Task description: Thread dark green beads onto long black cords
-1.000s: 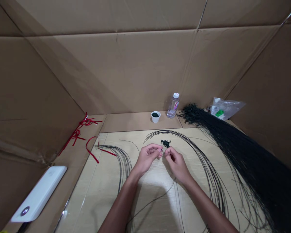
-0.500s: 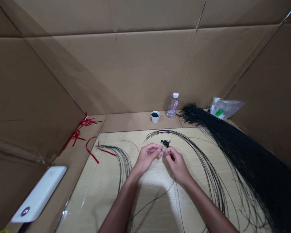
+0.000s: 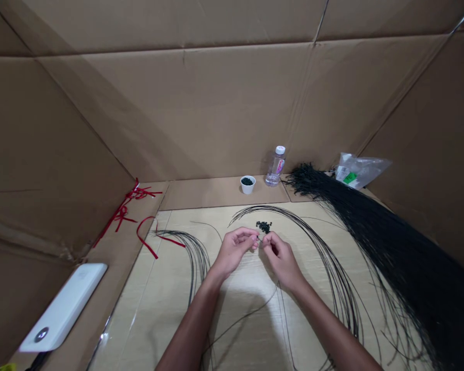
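My left hand [image 3: 234,251] and my right hand [image 3: 281,256] meet above a pale wooden board [image 3: 239,330], their fingertips pinching something very small. It looks like the end of a thin black strand [image 3: 260,239], but the fingers hide most of it. A small heap of black beads [image 3: 263,226] lies just beyond my fingertips, not touching them. Long thin black strands [image 3: 332,268] curve across the board on both sides of my hands.
A thick bundle of black strands [image 3: 390,247] spreads along the right. Behind it are a plastic bag [image 3: 359,171], a water bottle [image 3: 276,167] and a white cup of black beads [image 3: 248,184]. Red ribbons [image 3: 129,211] and a white power bank [image 3: 64,307] lie left. Cardboard walls surround everything.
My right hand's fingers have shifted slightly up and left toward my left hand. The view has tilted a little; the strands and beads have stayed put.
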